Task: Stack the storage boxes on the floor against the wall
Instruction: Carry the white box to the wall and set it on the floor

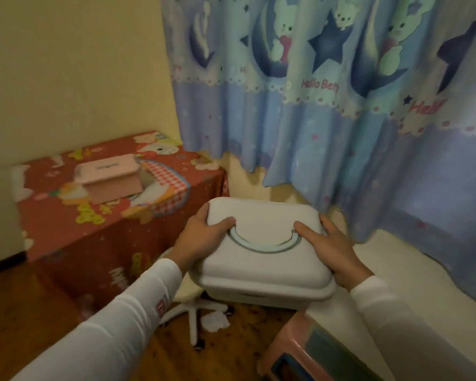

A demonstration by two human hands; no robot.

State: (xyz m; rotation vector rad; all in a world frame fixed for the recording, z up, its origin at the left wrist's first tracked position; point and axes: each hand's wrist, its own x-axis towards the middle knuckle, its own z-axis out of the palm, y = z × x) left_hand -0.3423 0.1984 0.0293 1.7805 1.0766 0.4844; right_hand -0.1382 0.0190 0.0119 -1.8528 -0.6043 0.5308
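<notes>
1. A pale grey-white plastic storage box [259, 268] with rounded corners is seen at the centre of the frame, held between two hands in front of the blue cartoon-bear curtain [313, 111].
2. Its lid is domed and overhangs the body with a thick lip. A pale blue-green arched handle [261, 242] is folded flat into the lid.
3. The lid is turned upward, towards the camera. The long axis is laid left to right across the frame, with the right end slightly lower. The bow of the handle is directed towards the lower edge of the frame.
4. The box's left side is gripped by the left hand [204, 237], with the thumb laid on the lid beside the handle's end.
5. The right side is gripped by the right hand [331, 247] in the same manner, thumb on top, fingers wrapped over the edge.
6. A small pink lidded plastic box [109, 177] is seen at the left of the frame, set on a red cartoon-printed cloth-covered surface [66, 224] against the yellow wall [80, 64].
7. A white star-shaped chair base [193, 314] is seen on the wooden floor [39, 298] below the held box.
</notes>
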